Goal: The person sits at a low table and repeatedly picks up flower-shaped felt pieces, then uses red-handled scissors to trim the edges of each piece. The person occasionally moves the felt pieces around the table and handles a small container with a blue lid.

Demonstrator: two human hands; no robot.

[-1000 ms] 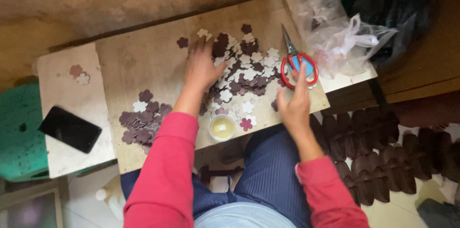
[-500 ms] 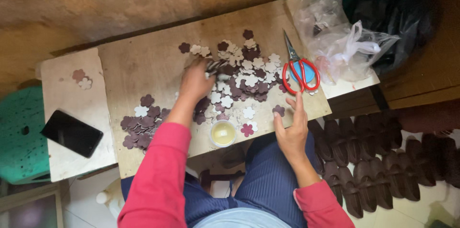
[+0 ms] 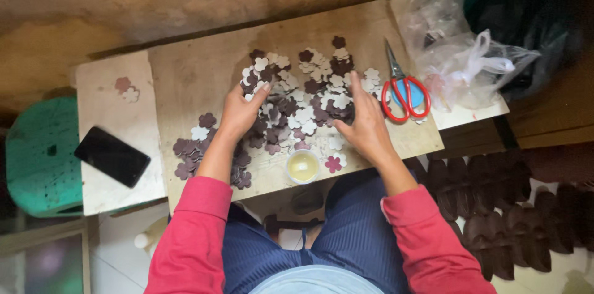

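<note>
At centre of the wooden board (image 3: 204, 77), both hands lie on a loose heap of flower-shaped cutouts (image 3: 303, 93), maroon and white mixed, thin and flat, many overlapping. Left hand (image 3: 240, 110) sits at the heap's 8 o'clock edge, fingers spread and flat on the pieces, gripping nothing. Right hand (image 3: 365, 122) sits at the 4 o'clock edge, fingers likewise extended and pressed against the pile, nothing pinched. Heap spreads from between the hands toward 12 o'clock; a second smaller pile of mostly maroon flowers (image 3: 204, 155) lies at 8 o'clock of the left hand. Small round dish of yellowish liquid (image 3: 302, 166) stands at 6 o'clock of the heap, just beside both wrists, near the board's front edge. Red-handled scissors (image 3: 401, 87) lie at 2 o'clock of the right hand; clear plastic bags (image 3: 461, 53) beyond them. Black phone (image 3: 112, 156) rests on the pale side board (image 3: 114, 189) at 9 o'clock. Risk, as judged: a wrist drawn back could tip the dish and wet the cutouts; a broad sweep could push light pieces over the board's edge, or mix the two piles.
</note>
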